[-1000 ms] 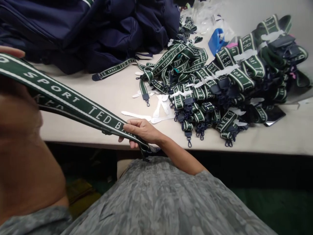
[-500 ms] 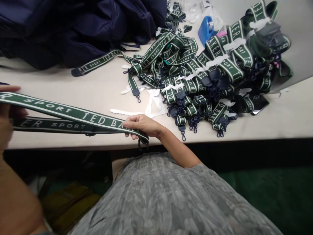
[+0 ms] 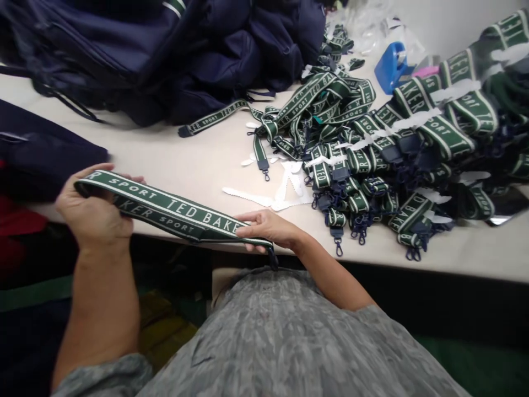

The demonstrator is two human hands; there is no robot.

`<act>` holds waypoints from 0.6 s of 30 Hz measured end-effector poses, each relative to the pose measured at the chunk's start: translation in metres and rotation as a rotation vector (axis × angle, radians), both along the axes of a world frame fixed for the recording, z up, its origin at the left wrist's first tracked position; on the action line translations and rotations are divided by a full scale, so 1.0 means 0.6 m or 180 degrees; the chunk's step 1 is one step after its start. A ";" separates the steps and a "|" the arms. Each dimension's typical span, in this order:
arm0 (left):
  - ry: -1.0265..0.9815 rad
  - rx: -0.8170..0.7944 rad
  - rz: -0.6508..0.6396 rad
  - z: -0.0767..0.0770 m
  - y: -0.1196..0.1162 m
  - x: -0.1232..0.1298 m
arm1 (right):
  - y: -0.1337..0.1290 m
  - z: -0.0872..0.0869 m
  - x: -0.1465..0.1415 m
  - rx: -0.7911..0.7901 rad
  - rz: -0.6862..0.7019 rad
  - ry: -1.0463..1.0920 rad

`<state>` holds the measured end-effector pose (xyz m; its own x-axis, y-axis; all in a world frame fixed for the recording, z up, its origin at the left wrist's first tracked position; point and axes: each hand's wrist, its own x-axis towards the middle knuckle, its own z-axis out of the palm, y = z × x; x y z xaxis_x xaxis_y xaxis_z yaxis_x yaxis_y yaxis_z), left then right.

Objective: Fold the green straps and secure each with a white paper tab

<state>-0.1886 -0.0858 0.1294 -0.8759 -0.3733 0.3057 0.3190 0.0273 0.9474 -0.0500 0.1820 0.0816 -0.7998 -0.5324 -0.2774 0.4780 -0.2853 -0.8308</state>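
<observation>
A green strap with white lettering [image 3: 165, 202] is stretched in a long loop between both hands, above the table's front edge. My left hand [image 3: 97, 207] is closed round its left end, where the strap folds back. At the other end, my right hand [image 3: 268, 227] pinches the layers between thumb and fingers, and a dark end piece [image 3: 273, 258] hangs below it. White paper strips [image 3: 248, 197] lie on the table just beyond my right hand.
Bundled green straps with dark clips [image 3: 363, 154] cover the right side. Loose straps [image 3: 306, 105] lie behind the strips. Navy bags [image 3: 198, 55] fill the back left. A blue tape dispenser [image 3: 389, 69] stands at the back right of the table [image 3: 165, 160].
The view has swung left, bringing my left hand fully into sight. The hands are closer together, and the strap between them spans a shorter distance.
</observation>
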 end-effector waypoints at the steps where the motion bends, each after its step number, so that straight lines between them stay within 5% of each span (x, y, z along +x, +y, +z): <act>1: -0.0015 0.0190 0.0010 0.004 0.000 0.001 | -0.005 -0.004 0.003 0.0067 0.0071 -0.0041; 6: -0.0407 0.0501 -0.0077 0.008 -0.013 0.007 | -0.016 -0.001 0.018 0.0077 -0.0053 -0.0025; 13: -0.1520 0.0282 -0.0800 -0.028 -0.033 0.027 | 0.037 0.064 0.036 -0.0171 -0.0243 0.0244; 18: -0.0670 0.0386 -0.0154 -0.023 -0.021 0.029 | 0.024 0.034 0.051 -0.0435 0.0492 0.0087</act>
